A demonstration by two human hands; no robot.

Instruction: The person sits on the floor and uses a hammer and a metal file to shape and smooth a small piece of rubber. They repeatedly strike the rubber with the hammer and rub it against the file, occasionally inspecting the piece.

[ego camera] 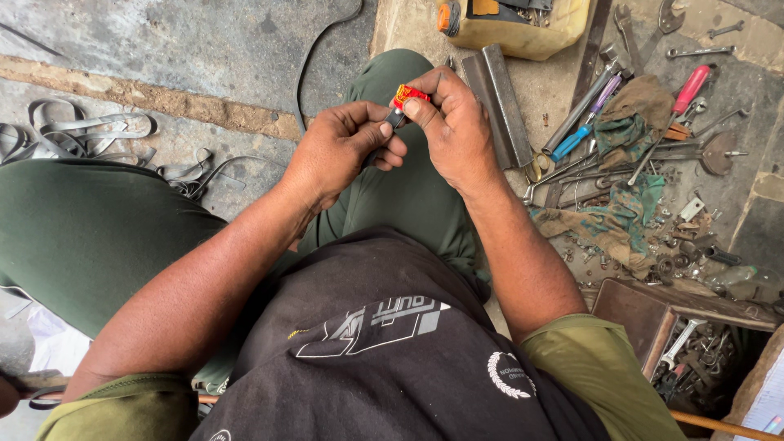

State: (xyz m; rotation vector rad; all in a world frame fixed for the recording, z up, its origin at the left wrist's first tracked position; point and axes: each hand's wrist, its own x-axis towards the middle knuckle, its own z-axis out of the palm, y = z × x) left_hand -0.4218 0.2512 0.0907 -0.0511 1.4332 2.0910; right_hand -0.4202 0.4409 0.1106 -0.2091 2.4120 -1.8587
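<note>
Your green-trousered knees fill the middle & prop your arms. Tools lie at upper right, easy to grab. Left hand pinches a small dark part steady; right hand grips its red-yellow tip, top center.

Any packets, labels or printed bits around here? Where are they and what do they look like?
Small packet: pinched between right hand and left hand, red with yellow print.
Jerrycan: top centre on the ground, yellow, orange cap.
Paper sheet: bottom right corner, white, coloured marks.
</note>
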